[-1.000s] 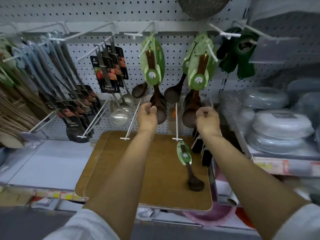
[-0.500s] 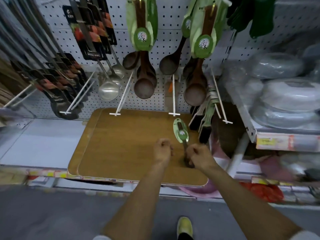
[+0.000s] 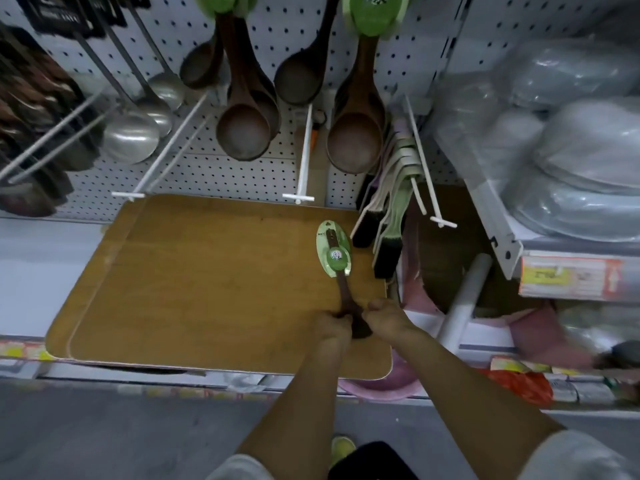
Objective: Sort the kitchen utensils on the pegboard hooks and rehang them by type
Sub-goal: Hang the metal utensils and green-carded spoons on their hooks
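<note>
Both my hands are down on the wooden spoon [image 3: 341,275] lying on the wooden board [image 3: 194,278]: left hand [image 3: 330,329] and right hand [image 3: 386,318] pinch its bowl end, fingers curled round it. It looks light and stiff, its green card probably flimsy, so I'd hold the wood. Beyond hang wooden ladles [image 3: 244,133] on the pegboard [image 3: 284,15], free hooks [image 3: 304,154] between.

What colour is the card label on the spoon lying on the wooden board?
Light green, with a small round white emblem, on the dark brown spoon; the label shows best in the head view.
</note>
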Action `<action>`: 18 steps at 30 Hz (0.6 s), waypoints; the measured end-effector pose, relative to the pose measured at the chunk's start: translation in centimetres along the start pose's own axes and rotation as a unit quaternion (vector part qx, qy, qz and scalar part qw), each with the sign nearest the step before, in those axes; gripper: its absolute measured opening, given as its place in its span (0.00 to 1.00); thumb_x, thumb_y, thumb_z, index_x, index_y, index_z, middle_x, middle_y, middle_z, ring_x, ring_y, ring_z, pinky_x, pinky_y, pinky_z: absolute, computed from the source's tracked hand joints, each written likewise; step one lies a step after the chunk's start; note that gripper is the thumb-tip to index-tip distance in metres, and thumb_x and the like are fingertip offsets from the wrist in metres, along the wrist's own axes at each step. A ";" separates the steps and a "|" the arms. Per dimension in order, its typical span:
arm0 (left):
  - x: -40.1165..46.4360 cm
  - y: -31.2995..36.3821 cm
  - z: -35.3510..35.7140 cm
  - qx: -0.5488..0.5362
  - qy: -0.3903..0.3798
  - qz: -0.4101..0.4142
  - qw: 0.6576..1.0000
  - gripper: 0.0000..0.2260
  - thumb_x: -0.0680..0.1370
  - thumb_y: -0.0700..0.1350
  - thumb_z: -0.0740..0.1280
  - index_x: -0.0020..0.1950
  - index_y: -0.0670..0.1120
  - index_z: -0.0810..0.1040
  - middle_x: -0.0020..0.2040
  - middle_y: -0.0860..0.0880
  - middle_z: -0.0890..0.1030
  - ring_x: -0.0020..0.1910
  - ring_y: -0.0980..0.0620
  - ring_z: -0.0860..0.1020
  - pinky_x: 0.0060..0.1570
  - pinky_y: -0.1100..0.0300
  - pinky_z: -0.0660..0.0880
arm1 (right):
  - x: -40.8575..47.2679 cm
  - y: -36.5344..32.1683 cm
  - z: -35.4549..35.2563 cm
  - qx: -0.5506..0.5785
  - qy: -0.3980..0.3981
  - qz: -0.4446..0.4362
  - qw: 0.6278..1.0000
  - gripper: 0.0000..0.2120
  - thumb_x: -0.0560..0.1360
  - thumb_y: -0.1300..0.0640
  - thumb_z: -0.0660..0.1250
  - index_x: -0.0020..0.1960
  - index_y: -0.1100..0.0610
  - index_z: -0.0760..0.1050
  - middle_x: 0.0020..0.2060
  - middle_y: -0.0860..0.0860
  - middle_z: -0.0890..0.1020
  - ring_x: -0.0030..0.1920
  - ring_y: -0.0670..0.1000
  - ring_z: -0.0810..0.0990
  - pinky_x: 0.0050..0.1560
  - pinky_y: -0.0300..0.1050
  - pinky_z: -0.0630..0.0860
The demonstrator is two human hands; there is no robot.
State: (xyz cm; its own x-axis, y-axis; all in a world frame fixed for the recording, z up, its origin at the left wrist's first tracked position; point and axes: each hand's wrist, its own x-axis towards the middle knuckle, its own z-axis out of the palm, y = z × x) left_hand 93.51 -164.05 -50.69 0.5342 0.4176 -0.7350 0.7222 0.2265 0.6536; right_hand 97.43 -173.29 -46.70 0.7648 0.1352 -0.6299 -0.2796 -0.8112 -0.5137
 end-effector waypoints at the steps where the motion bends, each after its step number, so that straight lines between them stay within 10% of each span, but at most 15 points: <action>1: 0.1 -0.1 0.0 0.006 0.003 -0.003 1.000 0.12 0.79 0.35 0.63 0.60 0.30 0.76 0.60 0.34 0.78 0.58 0.38 0.78 0.58 0.50 0.75 | 0.1 0.1 0.2 0.009 -0.001 0.000 1.000 0.10 0.76 0.57 0.61 0.54 0.57 0.77 0.54 0.56 0.78 0.56 0.56 0.77 0.62 0.51 0.73; 9: -3.9 -0.3 -4.8 0.013 -0.025 0.073 0.997 0.10 0.76 0.33 0.64 0.56 0.37 0.79 0.49 0.44 0.79 0.47 0.47 0.76 0.50 0.56 0.76 | -3.2 -2.4 -0.1 0.103 0.001 0.030 0.994 0.09 0.78 0.52 0.63 0.53 0.56 0.74 0.50 0.55 0.78 0.53 0.59 0.78 0.56 0.53 0.78; 13: -7.6 -0.9 -9.5 -0.002 -0.065 0.119 0.991 0.12 0.75 0.27 0.62 0.45 0.44 0.76 0.47 0.46 0.79 0.46 0.50 0.77 0.48 0.63 0.77 | -6.6 -5.1 0.6 0.171 -0.010 0.051 0.984 0.09 0.79 0.60 0.59 0.40 0.59 0.68 0.33 0.55 0.72 0.33 0.54 0.72 0.29 0.40 0.71; 18: -12.4 -2.2 -14.4 0.047 -0.132 0.148 0.979 0.15 0.73 0.25 0.60 0.49 0.44 0.74 0.47 0.46 0.80 0.43 0.51 0.77 0.36 0.62 0.75 | -10.8 -7.4 3.1 0.349 -0.006 0.010 0.937 0.05 0.81 0.59 0.60 0.48 0.59 0.71 0.38 0.55 0.78 0.38 0.55 0.78 0.36 0.44 0.71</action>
State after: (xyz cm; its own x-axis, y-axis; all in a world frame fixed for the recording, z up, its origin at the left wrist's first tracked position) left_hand 78.98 -157.02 -40.43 0.8118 0.2075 -0.5458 0.5497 0.0439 0.8342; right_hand 89.41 -166.98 -37.95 0.7509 0.1335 -0.6468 -0.6075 -0.2447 -0.7557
